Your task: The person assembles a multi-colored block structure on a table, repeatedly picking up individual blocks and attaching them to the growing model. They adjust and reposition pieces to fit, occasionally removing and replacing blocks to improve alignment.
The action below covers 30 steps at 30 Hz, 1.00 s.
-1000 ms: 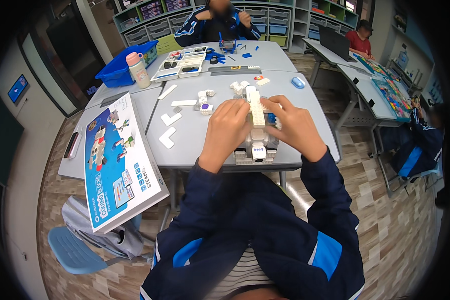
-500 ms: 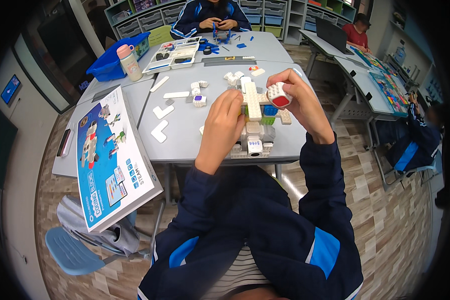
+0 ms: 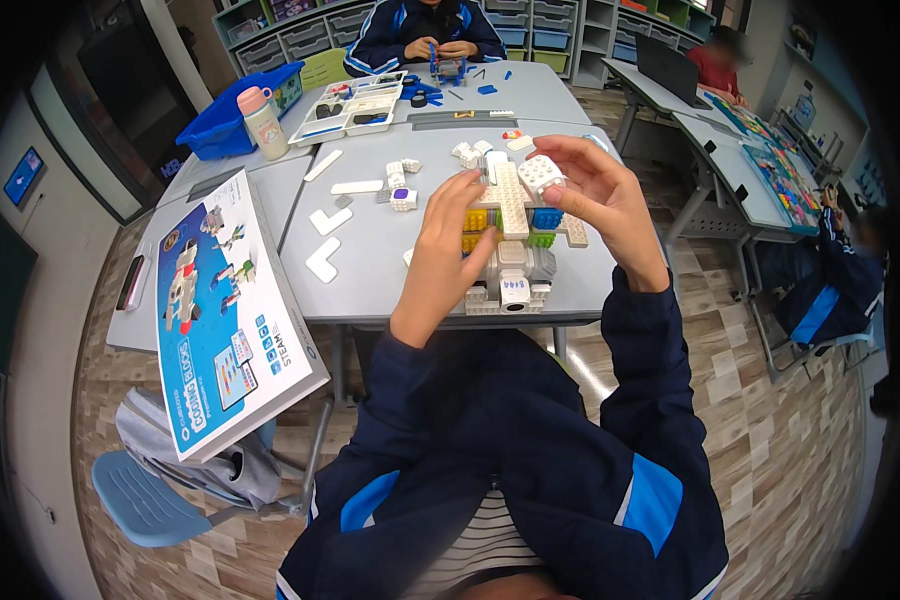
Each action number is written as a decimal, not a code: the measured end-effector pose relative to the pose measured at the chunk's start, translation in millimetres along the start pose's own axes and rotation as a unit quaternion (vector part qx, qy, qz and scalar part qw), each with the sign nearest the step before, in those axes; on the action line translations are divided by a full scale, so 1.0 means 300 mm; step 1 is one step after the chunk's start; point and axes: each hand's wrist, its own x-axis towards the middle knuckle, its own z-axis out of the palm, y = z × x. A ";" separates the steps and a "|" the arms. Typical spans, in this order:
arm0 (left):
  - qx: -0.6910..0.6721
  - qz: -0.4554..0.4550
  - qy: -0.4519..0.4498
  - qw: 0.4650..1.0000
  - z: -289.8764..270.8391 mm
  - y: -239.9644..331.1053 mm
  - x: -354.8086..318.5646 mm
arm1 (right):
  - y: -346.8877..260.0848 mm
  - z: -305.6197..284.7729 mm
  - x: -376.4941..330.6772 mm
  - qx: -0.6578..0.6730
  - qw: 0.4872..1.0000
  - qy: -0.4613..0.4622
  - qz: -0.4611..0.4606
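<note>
The left hand point(image 3: 448, 240) is bracing the side of a block model point(image 3: 510, 245), fingers curled against its yellow and white bricks, while the right hand point(image 3: 600, 200) is pinching a small white studded block point(image 3: 541, 174) between thumb and fingertips, just above the model's long white beam point(image 3: 511, 200). The model is sitting on the grey table point(image 3: 370, 270) between both hands, close to the near edge, with its white wheeled base point(image 3: 513, 285) facing the person. Loose white pieces point(image 3: 322, 258) are lying to the left of the left hand, well apart from it. In my judgement, the pinched block could slip from the light fingertip grip and drop among the bricks or off the near edge, and pressing it down off-centre could lever the beam loose, since only one hand is steadying the model.
</note>
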 end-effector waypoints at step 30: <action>-0.264 -0.205 0.057 0.941 0.052 -0.071 -0.043 | 0.045 0.130 0.090 -0.416 0.899 -0.038 -0.132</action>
